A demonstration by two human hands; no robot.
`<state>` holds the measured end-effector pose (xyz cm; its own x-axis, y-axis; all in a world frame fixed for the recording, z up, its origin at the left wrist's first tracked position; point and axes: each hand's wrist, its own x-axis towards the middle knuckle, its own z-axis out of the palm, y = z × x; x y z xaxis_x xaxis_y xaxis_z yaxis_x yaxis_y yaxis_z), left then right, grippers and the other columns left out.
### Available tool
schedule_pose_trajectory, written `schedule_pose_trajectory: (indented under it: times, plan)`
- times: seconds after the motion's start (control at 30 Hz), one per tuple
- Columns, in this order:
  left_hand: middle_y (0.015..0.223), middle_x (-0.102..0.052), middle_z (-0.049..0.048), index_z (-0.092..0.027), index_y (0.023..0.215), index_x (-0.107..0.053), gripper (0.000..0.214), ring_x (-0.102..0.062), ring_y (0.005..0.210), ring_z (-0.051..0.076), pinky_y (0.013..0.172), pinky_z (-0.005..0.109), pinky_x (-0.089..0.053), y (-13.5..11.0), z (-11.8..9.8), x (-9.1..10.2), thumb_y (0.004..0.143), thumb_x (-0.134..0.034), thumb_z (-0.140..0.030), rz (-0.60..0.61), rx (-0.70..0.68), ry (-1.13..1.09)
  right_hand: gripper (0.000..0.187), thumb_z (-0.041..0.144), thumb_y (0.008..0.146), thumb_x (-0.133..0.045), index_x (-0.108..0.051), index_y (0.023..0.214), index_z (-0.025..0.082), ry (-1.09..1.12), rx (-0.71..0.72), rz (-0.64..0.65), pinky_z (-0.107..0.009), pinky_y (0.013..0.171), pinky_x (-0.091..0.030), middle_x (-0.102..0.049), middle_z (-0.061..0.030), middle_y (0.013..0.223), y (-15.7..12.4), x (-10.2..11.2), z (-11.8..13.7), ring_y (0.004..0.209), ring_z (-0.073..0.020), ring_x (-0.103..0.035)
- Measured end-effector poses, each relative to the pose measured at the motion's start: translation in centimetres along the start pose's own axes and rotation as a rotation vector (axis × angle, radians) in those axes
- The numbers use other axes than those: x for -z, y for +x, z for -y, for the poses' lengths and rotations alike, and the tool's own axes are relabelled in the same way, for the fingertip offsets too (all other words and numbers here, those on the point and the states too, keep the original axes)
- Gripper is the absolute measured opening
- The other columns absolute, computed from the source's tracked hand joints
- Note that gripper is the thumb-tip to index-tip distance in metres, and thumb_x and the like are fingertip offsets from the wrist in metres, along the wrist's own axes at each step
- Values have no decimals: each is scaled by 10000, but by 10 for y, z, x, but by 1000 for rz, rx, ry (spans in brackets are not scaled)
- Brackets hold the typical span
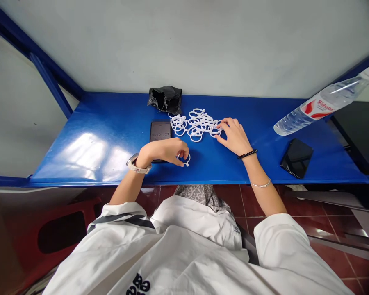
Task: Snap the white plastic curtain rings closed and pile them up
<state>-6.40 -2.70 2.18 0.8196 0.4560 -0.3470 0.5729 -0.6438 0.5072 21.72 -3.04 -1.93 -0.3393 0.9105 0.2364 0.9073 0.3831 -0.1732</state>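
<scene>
My left hand (172,150) is closed with a white curtain ring (187,164) in its fingers. The ring hangs just above the blue tabletop, its small eyelet pointing down. My right hand (234,135) rests at the right end of a loose pile of white curtain rings (197,121). Its thumb and fingers are apart, with the fingertips touching a ring (214,130) at the edge of the pile. Under my left wrist lies a dark phone (160,129) showing a timer; its lower part is mostly covered.
A torn black plastic bag (166,98) sits behind the pile, against the wall. To the right stand a clear water bottle (321,107) and a second black phone (297,158). The blue table (119,119) has blue metal posts (51,84) at its left.
</scene>
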Motion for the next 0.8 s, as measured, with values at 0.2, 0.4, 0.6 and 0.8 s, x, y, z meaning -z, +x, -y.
schedule_pose_trajectory:
  times: [0.2, 0.4, 0.6, 0.8]
  plan:
    - [910, -709, 60, -147, 797, -708, 181, -580, 718, 134, 672, 239, -411, 16, -7, -15, 873, -559, -78, -104, -70, 92, 190, 290, 945, -581, -643, 1104, 209, 297, 291, -17, -502, 1015, -490, -631, -139, 1235, -2, -1, 16, 1198, -321, -573]
    - [753, -662, 15, -136, 871, -660, 144, -496, 562, 89, 617, 240, -384, 22, -10, -19, 935, -558, -214, -377, -152, -148, 80, 263, 934, -589, -632, 983, 216, 669, 456, 76, -427, 938, -517, -684, -92, 1058, -5, -3, 33, 1030, -244, -637]
    - [665, -622, -18, -148, 905, -613, 193, -574, 595, 101, 615, 219, -426, 18, -18, -18, 947, -576, -334, -386, -183, -522, 156, 327, 947, -597, -656, 912, 187, 876, 339, 206, -277, 642, -437, -656, -22, 785, -6, 7, 28, 678, -141, -527]
    - [640, -545, -19, -127, 844, -677, 302, -463, 557, 72, 543, 206, -360, 16, -25, -14, 930, -630, -412, -262, -216, -778, 308, 464, 954, -640, -661, 889, 165, 1214, 267, 445, -254, 631, -408, -660, -34, 822, -8, 9, 30, 695, -121, -535]
